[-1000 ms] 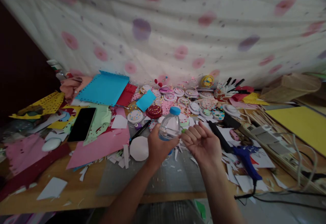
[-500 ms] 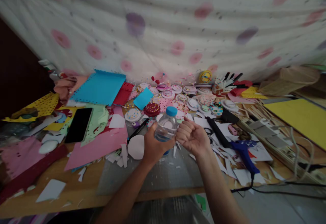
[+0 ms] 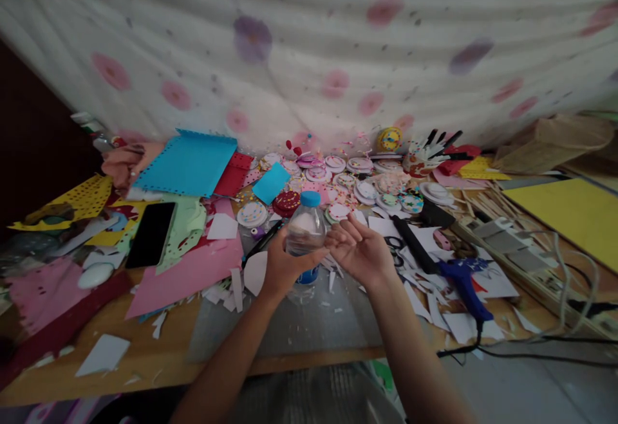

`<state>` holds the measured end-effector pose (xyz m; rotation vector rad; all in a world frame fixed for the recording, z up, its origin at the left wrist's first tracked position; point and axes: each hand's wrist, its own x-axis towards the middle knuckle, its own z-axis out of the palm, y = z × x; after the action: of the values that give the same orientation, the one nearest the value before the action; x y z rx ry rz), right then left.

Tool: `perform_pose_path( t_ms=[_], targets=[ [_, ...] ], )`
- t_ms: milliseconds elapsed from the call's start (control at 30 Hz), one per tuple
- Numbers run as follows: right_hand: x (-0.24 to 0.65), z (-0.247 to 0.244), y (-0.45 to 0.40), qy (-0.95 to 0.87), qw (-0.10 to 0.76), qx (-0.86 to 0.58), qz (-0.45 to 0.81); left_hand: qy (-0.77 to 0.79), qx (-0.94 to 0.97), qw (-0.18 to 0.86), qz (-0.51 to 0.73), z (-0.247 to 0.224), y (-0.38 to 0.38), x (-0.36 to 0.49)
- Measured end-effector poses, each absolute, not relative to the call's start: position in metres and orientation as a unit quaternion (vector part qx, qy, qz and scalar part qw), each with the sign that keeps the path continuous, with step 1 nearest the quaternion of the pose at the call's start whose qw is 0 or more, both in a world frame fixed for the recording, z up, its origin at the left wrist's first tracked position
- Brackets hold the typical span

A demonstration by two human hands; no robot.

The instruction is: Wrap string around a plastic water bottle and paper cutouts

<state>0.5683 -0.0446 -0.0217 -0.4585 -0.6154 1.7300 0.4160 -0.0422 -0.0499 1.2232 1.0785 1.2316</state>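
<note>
A clear plastic bottle (image 3: 306, 234) with a blue cap (image 3: 309, 199) and a blue label stands upright over the grey mat (image 3: 338, 327). My left hand (image 3: 284, 264) is wrapped round its left side, thumb across the front. Just right of the bottle is my right hand (image 3: 360, 248), palm turned up and fingers curled in; what its fingers hold, if anything, is too small to name. Behind the bottle lie several white discs (image 3: 365, 192) with coloured dots and a dark red disc (image 3: 286, 203).
Scissors (image 3: 394, 250), a blue glue gun (image 3: 463, 285) with its cable and a power strip (image 3: 526, 269) lie at the right. A phone (image 3: 151, 234), pink sheet (image 3: 193, 276) and blue folder (image 3: 188, 163) are at the left. Paper scraps surround the mat.
The bottle has moved left and stands more upright, with my left hand still round it. My right hand has shifted slightly left and its fingers have loosened a little.
</note>
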Motion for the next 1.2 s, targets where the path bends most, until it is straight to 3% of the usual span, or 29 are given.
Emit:
perform_pose_path(
  t_ms=[267, 467, 800, 1200],
  targets=[
    [0.563, -0.004, -0.064, -0.455, 0.621, -0.303, 0.561, 0.467, 0.487, 0.52, 0.523, -0.046, -0.045, 0.413],
    [0.568, -0.029, -0.052, -0.489, 0.631, -0.374, 0.472, 0.468, 0.487, 0.518, 0.526, -0.049, -0.044, 0.41],
    [0.56, -0.057, -0.034, -0.463, 0.614, -0.381, 0.513, 0.435, 0.524, 0.506, 0.529, -0.05, -0.043, 0.411],
    [0.561, -0.071, -0.055, -0.536, 0.498, -0.256, 0.632, 0.356, 0.536, 0.516, 0.565, -0.088, -0.039, 0.378]
  ],
)
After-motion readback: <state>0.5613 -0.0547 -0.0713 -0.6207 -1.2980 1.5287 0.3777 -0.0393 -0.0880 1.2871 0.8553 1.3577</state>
